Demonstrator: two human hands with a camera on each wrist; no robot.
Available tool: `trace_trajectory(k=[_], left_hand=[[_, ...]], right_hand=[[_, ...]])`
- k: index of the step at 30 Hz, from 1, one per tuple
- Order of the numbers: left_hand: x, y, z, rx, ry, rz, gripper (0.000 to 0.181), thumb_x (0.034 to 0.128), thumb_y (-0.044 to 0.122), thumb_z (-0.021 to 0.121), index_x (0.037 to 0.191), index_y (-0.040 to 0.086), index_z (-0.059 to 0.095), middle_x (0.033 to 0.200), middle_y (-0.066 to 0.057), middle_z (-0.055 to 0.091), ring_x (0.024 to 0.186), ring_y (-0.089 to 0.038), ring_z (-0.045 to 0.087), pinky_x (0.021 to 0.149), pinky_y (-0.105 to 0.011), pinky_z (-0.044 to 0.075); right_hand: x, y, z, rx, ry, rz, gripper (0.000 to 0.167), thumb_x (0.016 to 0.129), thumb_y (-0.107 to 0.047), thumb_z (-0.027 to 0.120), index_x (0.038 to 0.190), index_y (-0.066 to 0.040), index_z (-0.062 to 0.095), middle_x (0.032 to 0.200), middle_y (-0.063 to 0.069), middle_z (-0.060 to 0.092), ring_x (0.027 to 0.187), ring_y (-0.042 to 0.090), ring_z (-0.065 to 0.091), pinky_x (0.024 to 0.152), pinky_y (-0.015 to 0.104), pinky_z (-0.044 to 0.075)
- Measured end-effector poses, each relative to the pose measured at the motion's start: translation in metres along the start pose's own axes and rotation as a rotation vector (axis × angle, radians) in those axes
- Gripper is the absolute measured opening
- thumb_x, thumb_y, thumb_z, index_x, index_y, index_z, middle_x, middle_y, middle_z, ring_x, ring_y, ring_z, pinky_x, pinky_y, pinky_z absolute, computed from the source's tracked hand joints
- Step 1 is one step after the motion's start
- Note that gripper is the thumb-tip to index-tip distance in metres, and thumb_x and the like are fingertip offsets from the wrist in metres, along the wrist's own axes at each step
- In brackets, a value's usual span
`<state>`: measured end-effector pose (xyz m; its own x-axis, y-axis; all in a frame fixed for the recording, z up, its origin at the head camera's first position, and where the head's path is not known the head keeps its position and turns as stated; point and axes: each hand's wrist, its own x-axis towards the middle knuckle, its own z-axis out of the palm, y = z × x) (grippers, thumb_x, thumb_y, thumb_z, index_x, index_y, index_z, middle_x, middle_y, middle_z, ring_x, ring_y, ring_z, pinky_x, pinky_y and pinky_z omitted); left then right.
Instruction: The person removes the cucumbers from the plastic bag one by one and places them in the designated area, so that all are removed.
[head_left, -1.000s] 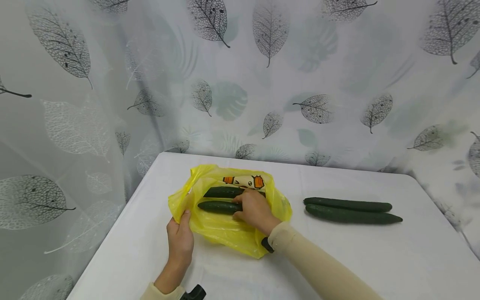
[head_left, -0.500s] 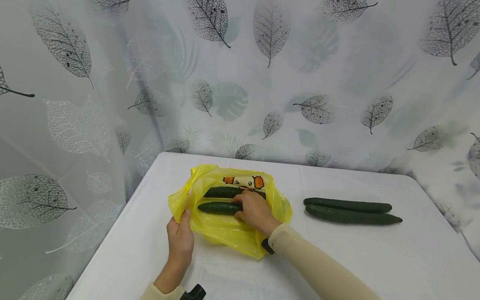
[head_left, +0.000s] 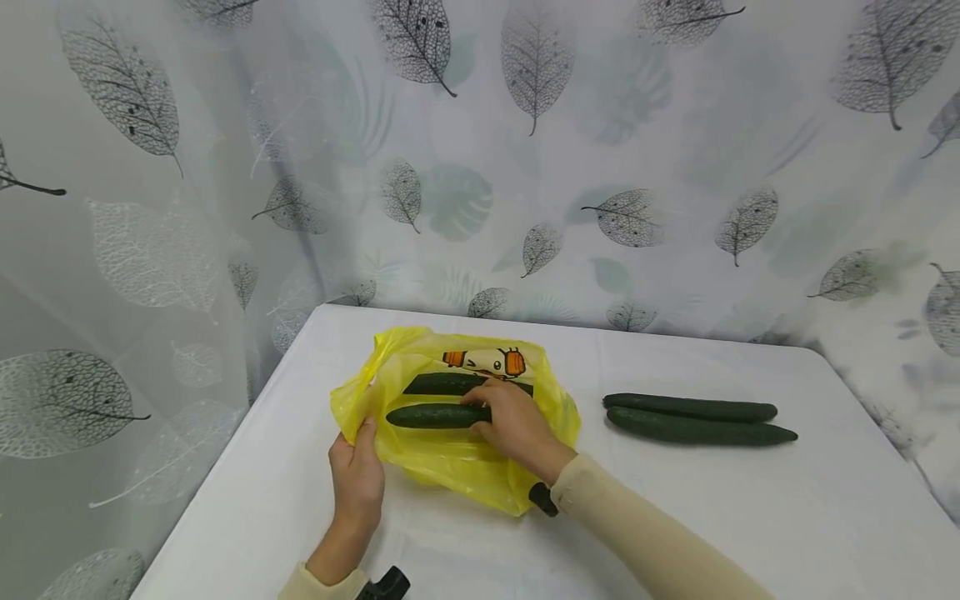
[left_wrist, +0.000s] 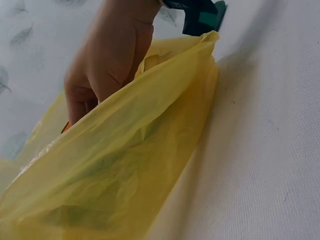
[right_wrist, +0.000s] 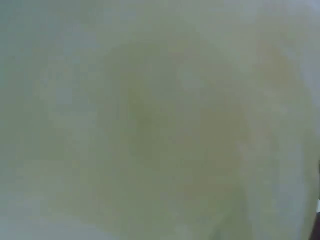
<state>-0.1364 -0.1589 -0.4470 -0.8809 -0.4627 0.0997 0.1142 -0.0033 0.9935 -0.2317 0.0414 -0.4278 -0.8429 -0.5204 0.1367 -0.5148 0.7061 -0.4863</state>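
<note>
The left hand (head_left: 357, 483) pinches the near left rim of the bag (head_left: 457, 457), thumb on the plastic. The bag looks thin, soft and crinkly: nearly weightless, apt to slip or tear if pulled hard, so a fold of rim is probably the best hold. Between the hands, inside the bag, lies the inner cucumber (head_left: 431, 416); just beyond it, the far cucumber (head_left: 441, 384). The right hand (head_left: 519, 423) reaches in and grips the inner cucumber toward its right; the end there is hidden. It should be stiff, moderately heavy and smooth, perhaps slippery, and could snap if bent; mid-length would balance best. To the right of the right hand, on the table (head_left: 675, 508), a back cucumber (head_left: 693, 407) and a front cucumber (head_left: 697, 427) lie side by side, touching.
</note>
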Motion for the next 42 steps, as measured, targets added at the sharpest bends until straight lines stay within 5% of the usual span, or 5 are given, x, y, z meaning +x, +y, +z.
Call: trace_trajectory(k=[16,25,35,42], left_hand=[[-0.001,0.0,-0.002,0.002,0.015,-0.029,0.041,0.1106,0.02,0.036,0.139,-0.006,0.05,0.123,-0.015,0.057,0.107,-0.022,0.054,0.093,-0.015,0.044],[0.0,0.0,-0.002,-0.023,0.009,-0.02,0.042,0.1105,0.018,0.036,0.143,-0.006,0.046,0.134,-0.015,0.055,0.113,-0.02,0.052,0.095,-0.015,0.042],[0.0,0.0,0.0,-0.026,0.015,-0.021,0.04,0.1104,0.019,0.037,0.136,-0.008,0.05,0.123,-0.021,0.056,0.105,-0.023,0.055,0.091,-0.016,0.045],[0.0,-0.001,0.001,-0.022,0.009,-0.01,0.04,0.1105,0.02,0.038,0.136,-0.008,0.051,0.121,-0.021,0.056,0.103,-0.023,0.056,0.089,-0.017,0.046]], right_hand=[[-0.03,-0.004,-0.028,0.392,0.092,-0.088,0.036,0.086,-0.018,0.082,0.119,-0.028,0.071,0.119,-0.016,0.062,0.12,0.012,0.055,0.105,0.041,0.045],[-0.037,-0.016,-0.057,0.58,0.139,-0.113,0.039,0.085,-0.016,0.082,0.122,-0.019,0.071,0.119,-0.006,0.066,0.109,0.017,0.06,0.097,0.044,0.051],[-0.043,-0.03,-0.081,0.957,0.158,-0.172,0.039,0.088,-0.001,0.077,0.125,-0.005,0.067,0.122,0.01,0.064,0.11,0.029,0.059,0.092,0.04,0.055],[-0.047,-0.03,-0.091,1.127,0.182,-0.186,0.039,0.091,0.001,0.073,0.128,-0.011,0.065,0.125,0.011,0.064,0.118,0.031,0.057,0.096,0.041,0.053]])
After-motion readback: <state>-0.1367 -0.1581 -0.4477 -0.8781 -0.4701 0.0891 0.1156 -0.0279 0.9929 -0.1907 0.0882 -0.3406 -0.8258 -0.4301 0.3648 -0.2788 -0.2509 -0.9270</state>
